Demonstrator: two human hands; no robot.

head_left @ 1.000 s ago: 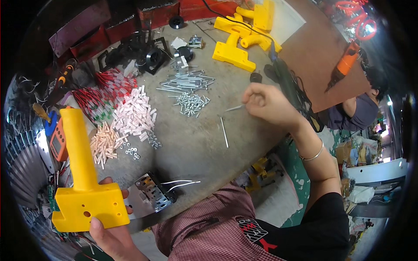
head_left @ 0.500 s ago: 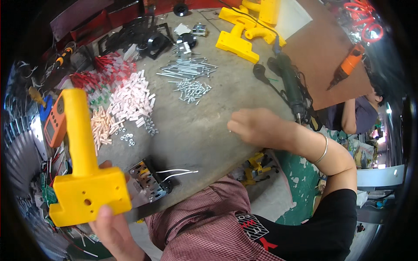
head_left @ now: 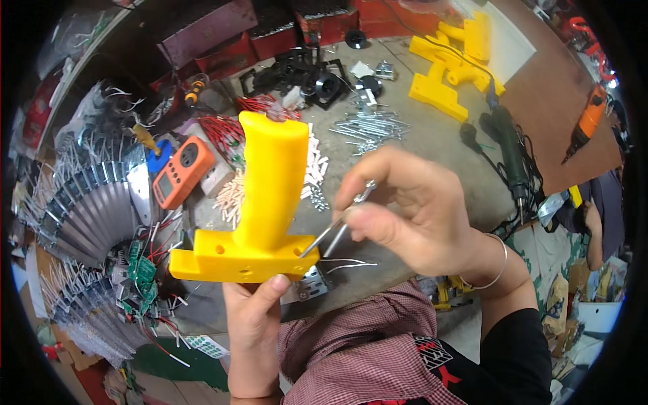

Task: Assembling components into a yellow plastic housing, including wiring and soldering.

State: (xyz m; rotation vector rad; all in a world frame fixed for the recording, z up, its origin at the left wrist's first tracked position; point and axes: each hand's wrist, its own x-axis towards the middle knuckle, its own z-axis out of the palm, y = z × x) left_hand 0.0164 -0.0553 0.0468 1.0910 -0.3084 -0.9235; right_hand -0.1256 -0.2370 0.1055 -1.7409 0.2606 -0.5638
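My left hand [head_left: 256,314] grips a yellow plastic handle housing [head_left: 270,179] from below, thumb against its wide base. The handle part points up and away, and screw holes show in the base. In my right hand [head_left: 418,212], long silver screws [head_left: 332,235], at least two, are pinched between thumb and fingers. One screw's tip meets the housing at the hole on the right of its base; how deep it sits I cannot tell. Partly hidden behind the base is a perforated metal part [head_left: 312,285] with two white wires [head_left: 351,263].
Beyond my hands lie a pile of long screws [head_left: 374,126], pale sleeves [head_left: 233,196] and red wires [head_left: 223,131]. An orange meter [head_left: 183,172] stands left, near green circuit boards [head_left: 142,270]. More yellow housings [head_left: 439,94], a dark green power tool [head_left: 509,148] and an orange screwdriver [head_left: 588,121] lie right.
The housing has come rightward in my left hand and tipped, with its handle upright. My right hand has come up to it from the table, screws now showing. The view has shifted left.
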